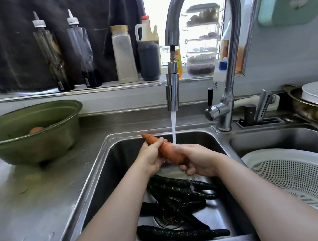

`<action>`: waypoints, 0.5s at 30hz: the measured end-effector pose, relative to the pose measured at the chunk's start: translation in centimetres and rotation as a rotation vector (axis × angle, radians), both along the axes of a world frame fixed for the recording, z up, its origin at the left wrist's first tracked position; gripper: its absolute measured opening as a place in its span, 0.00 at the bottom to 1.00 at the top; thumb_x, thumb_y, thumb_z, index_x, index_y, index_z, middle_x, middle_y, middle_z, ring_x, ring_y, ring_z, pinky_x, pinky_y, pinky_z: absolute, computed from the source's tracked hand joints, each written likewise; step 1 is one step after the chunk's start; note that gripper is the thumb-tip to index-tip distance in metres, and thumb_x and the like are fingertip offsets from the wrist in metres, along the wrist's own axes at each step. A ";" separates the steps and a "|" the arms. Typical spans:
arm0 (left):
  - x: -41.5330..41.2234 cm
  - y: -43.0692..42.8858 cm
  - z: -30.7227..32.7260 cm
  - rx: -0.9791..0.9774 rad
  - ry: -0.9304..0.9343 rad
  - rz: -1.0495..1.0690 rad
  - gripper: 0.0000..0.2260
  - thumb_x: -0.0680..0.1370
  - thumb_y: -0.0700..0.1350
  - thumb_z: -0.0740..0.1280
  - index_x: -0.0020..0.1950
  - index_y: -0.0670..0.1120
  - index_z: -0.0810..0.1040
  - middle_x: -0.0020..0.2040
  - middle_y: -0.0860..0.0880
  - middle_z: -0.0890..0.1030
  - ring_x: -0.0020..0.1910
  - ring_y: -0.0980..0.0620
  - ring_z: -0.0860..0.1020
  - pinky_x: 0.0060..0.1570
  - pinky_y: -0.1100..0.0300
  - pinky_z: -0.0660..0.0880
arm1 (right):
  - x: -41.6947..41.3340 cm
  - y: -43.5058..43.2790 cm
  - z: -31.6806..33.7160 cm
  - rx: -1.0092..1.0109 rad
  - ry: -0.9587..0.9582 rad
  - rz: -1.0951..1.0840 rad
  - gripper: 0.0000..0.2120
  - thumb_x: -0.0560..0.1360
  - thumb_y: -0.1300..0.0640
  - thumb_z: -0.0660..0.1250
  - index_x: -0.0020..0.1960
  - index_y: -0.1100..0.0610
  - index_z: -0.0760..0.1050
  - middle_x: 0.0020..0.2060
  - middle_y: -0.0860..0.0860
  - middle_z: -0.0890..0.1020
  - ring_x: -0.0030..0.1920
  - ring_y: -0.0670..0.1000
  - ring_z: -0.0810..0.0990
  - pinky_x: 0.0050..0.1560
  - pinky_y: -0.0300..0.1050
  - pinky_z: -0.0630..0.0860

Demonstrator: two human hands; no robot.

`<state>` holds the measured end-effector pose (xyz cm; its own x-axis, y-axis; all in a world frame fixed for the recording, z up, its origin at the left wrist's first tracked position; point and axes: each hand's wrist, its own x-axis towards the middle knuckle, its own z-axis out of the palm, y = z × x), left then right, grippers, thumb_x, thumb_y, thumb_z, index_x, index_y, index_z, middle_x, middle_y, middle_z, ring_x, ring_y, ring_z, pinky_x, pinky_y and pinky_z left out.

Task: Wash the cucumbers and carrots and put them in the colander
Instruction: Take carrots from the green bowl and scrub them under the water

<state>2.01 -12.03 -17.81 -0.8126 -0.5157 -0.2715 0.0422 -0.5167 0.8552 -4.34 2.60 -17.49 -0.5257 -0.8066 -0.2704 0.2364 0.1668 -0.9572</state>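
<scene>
An orange carrot [166, 148] is held over the left sink basin [119, 162] under running water from the tap [172, 98]. My left hand [150, 156] grips its thinner, upper end. Around the thicker, lower end curl the fingers of my right hand [198, 160]. Several dark green cucumbers [178, 197] lie on the bottom of the basin below my hands, around the drain. A white plastic colander [301, 175] sits in the right basin and looks empty. More carrots [37, 129] show inside a green metal bowl [30, 131] on the counter at the left.
Bottles and jars line the sill behind the sink. A tall curved faucet neck [231, 56] rises at the right of the stream. A knife block [259, 111] and stacked pans with a white lid [317, 97] stand at the back right. Steel counter [36, 198] spreads to the left.
</scene>
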 end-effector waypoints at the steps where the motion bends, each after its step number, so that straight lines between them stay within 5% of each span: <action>1: 0.0 0.2 0.0 0.000 -0.005 -0.029 0.15 0.84 0.41 0.63 0.71 0.44 0.70 0.62 0.41 0.80 0.55 0.42 0.82 0.40 0.45 0.80 | 0.0 -0.1 -0.1 0.017 0.000 -0.007 0.16 0.84 0.46 0.60 0.63 0.56 0.76 0.46 0.57 0.79 0.27 0.47 0.69 0.23 0.35 0.59; 6: 0.1 0.2 0.6 0.038 0.037 0.007 0.08 0.86 0.42 0.59 0.58 0.39 0.76 0.51 0.43 0.82 0.49 0.44 0.82 0.47 0.45 0.79 | -0.2 -0.7 -0.3 0.022 -0.047 -0.048 0.23 0.87 0.45 0.50 0.61 0.63 0.73 0.45 0.61 0.80 0.24 0.48 0.67 0.24 0.35 0.59; 9: 0.0 -0.1 0.5 0.064 0.063 0.064 0.10 0.86 0.43 0.60 0.59 0.39 0.76 0.56 0.41 0.82 0.50 0.46 0.83 0.43 0.48 0.80 | 0.4 -0.8 0.2 -0.020 -0.080 -0.012 0.15 0.87 0.49 0.52 0.60 0.56 0.73 0.44 0.58 0.79 0.28 0.50 0.71 0.24 0.37 0.62; 13: 0.2 0.0 0.4 0.083 0.088 0.108 0.09 0.86 0.43 0.59 0.59 0.39 0.75 0.60 0.41 0.80 0.54 0.45 0.82 0.53 0.47 0.77 | 0.6 -1.0 -0.1 -0.022 -0.003 0.022 0.12 0.85 0.52 0.58 0.65 0.52 0.75 0.46 0.57 0.77 0.29 0.48 0.72 0.25 0.36 0.65; 15: 0.4 0.2 0.4 0.099 0.085 0.096 0.08 0.86 0.43 0.59 0.59 0.40 0.74 0.62 0.41 0.79 0.58 0.44 0.80 0.55 0.46 0.76 | 0.7 -1.2 -0.2 0.028 0.021 -0.080 0.14 0.85 0.48 0.57 0.62 0.54 0.75 0.39 0.55 0.78 0.26 0.47 0.69 0.23 0.37 0.62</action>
